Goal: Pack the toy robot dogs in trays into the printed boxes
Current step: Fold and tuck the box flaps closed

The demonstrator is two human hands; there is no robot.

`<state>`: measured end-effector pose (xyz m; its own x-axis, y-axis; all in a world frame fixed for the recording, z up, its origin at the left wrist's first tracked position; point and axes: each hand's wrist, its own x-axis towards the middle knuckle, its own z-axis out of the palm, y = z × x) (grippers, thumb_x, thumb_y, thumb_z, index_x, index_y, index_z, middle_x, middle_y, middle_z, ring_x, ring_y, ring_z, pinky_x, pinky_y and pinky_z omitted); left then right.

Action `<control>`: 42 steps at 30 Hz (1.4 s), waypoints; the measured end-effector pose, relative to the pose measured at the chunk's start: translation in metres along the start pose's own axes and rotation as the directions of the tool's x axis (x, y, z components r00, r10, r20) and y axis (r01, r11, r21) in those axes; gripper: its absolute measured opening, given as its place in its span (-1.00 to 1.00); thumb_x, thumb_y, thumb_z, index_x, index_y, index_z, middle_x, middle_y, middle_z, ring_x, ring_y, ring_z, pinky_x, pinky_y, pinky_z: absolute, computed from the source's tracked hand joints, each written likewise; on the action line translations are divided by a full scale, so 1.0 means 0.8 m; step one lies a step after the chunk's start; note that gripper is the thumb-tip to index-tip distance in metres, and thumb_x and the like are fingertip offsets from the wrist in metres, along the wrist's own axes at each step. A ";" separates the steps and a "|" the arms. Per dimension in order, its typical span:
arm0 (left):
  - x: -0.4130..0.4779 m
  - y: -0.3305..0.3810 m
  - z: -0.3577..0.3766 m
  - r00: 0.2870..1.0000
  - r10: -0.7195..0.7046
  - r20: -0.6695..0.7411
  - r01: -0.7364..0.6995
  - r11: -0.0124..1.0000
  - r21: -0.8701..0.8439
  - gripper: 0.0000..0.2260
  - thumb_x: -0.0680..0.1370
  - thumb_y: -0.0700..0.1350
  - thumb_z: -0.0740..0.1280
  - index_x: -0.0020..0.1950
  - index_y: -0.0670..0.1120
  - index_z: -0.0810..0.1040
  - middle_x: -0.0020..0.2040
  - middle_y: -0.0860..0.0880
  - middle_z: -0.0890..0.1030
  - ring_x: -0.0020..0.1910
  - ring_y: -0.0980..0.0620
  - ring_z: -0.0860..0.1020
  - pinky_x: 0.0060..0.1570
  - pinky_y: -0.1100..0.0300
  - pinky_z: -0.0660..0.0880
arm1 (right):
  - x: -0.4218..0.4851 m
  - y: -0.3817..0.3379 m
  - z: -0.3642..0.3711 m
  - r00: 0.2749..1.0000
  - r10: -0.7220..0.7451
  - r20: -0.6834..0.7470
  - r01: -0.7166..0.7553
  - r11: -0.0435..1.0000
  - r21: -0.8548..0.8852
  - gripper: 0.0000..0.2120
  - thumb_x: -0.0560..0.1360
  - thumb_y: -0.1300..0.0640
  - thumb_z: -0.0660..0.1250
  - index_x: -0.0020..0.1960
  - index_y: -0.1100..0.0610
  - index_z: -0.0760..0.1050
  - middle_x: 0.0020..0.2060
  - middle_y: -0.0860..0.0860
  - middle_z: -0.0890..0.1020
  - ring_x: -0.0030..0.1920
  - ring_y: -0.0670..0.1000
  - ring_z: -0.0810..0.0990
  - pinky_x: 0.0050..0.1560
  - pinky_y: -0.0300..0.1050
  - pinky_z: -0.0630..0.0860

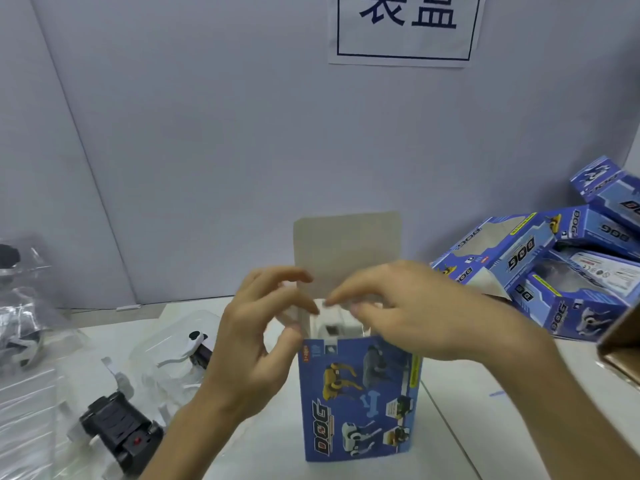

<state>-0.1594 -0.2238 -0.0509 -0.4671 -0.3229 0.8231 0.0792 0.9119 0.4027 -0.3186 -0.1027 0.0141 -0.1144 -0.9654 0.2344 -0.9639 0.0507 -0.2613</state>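
Cardboard, thin and light: printed box [360, 393] stands upright on table [270, 445], top open, easily crushed, best held by its corners. Toy robot dog [332, 323] sits inside. Side flap is pinched by left hand [263, 323]. Right hand [408, 313] is curled, fingertips on the toy; grip cannot be told.

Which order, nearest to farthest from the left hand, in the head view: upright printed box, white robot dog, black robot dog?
1. upright printed box: at the left hand.
2. white robot dog: just left.
3. black robot dog: lower left.
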 end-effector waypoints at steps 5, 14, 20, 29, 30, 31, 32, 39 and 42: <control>-0.001 -0.004 0.002 0.999 -0.002 0.043 0.001 1.000 0.017 -0.76 0.42 -0.10 0.14 -0.23 -0.10 0.59 -0.12 0.16 0.61 -0.02 0.02 0.57 -0.17 0.23 0.48 | 0.002 0.004 0.000 0.996 -0.018 0.087 0.016 1.000 0.021 -0.62 0.62 0.14 0.17 0.26 -0.27 0.56 0.21 -0.27 0.61 0.16 -0.24 0.52 0.11 -0.32 0.42; -0.018 0.001 0.031 0.949 -0.039 -0.312 0.023 0.998 -0.054 -0.69 0.46 -0.10 0.30 0.17 -0.16 0.44 0.14 -0.04 0.46 0.16 -0.08 0.50 0.09 0.24 0.44 | -0.008 0.035 -0.025 0.981 0.021 -0.192 0.002 0.993 0.118 -0.83 0.52 0.12 0.40 -0.01 -0.16 0.66 -0.05 -0.20 0.65 0.02 -0.22 0.56 0.02 -0.36 0.43; -0.032 0.011 0.054 0.945 -0.034 -0.325 -0.022 0.986 -0.167 -0.60 0.49 -0.09 0.39 0.28 -0.16 0.42 0.23 -0.03 0.53 0.26 -0.05 0.54 0.22 0.21 0.49 | -0.007 0.033 -0.021 0.997 0.058 -0.041 -0.058 0.998 0.006 -0.81 0.50 0.11 0.38 -0.11 -0.15 0.70 -0.10 -0.14 0.63 -0.04 -0.16 0.56 0.03 -0.10 0.52; -0.024 0.002 0.036 0.983 0.168 -0.068 -0.156 0.976 0.151 -0.82 0.48 -0.03 0.35 -0.22 -0.10 0.65 -0.12 0.12 0.67 -0.01 0.12 0.61 0.09 0.11 0.45 | -0.018 0.057 -0.043 0.993 0.043 -0.109 -0.009 0.957 0.289 -0.79 0.48 0.12 0.45 -0.02 -0.20 0.67 -0.07 -0.28 0.66 0.04 -0.27 0.59 -0.01 -0.35 0.53; -0.021 0.003 0.034 0.985 0.169 -0.040 -0.160 0.973 0.167 -0.82 0.47 -0.02 0.35 -0.23 -0.09 0.65 -0.14 0.12 0.66 -0.05 0.12 0.61 0.05 0.13 0.46 | -0.018 0.066 -0.048 0.981 0.075 -0.177 -0.017 0.951 0.307 -0.82 0.49 0.08 0.43 -0.03 -0.21 0.64 -0.09 -0.28 0.65 0.02 -0.24 0.61 -0.02 -0.28 0.55; -0.019 0.005 0.031 0.985 0.169 -0.014 -0.164 0.969 0.183 -0.82 0.47 -0.01 0.35 -0.23 -0.09 0.64 -0.16 0.12 0.66 -0.08 0.10 0.60 0.01 0.13 0.47 | -0.018 0.078 -0.052 0.968 0.120 -0.223 -0.042 0.945 0.324 -0.82 0.48 0.07 0.42 -0.04 -0.23 0.61 -0.12 -0.26 0.64 -0.02 -0.20 0.63 -0.03 -0.20 0.57; -0.017 0.006 0.029 0.986 0.169 0.008 -0.167 0.966 0.197 -0.82 0.47 -0.01 0.34 -0.23 -0.09 0.64 -0.18 0.11 0.65 -0.11 0.07 0.60 -0.03 0.12 0.48 | -0.020 0.091 -0.056 0.963 0.161 -0.216 -0.077 0.932 0.353 -0.82 0.48 0.07 0.42 -0.05 -0.23 0.58 -0.13 -0.24 0.64 -0.08 -0.13 0.65 -0.03 -0.12 0.60; -0.015 0.017 0.025 0.987 0.159 0.029 -0.162 0.962 0.220 -0.86 0.46 -0.05 0.34 -0.21 -0.08 0.63 -0.22 0.06 0.61 -0.20 0.01 0.59 -0.25 0.08 0.52 | -0.016 0.142 -0.005 0.983 0.039 0.178 -0.167 0.584 0.794 -0.66 0.46 0.19 0.40 0.22 0.01 0.53 0.12 0.16 0.66 0.02 0.10 0.63 0.01 -0.08 0.60; -0.013 0.019 0.022 0.988 0.147 0.056 -0.156 0.965 0.212 -0.86 0.45 -0.04 0.32 -0.19 -0.06 0.63 -0.22 0.08 0.60 -0.22 0.03 0.58 -0.30 0.10 0.51 | 0.001 0.135 0.032 0.985 -0.051 0.163 -0.125 0.431 0.894 -0.42 0.46 0.11 0.47 0.44 0.13 0.40 0.35 0.16 0.54 0.33 0.19 0.54 0.32 0.18 0.50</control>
<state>-0.1688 -0.2019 -0.0606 -0.4994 -0.1706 0.8494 -0.0374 0.9838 0.1756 -0.4170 -0.1042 -0.0378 -0.0241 -0.9955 0.0919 -0.1860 -0.0859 -0.9788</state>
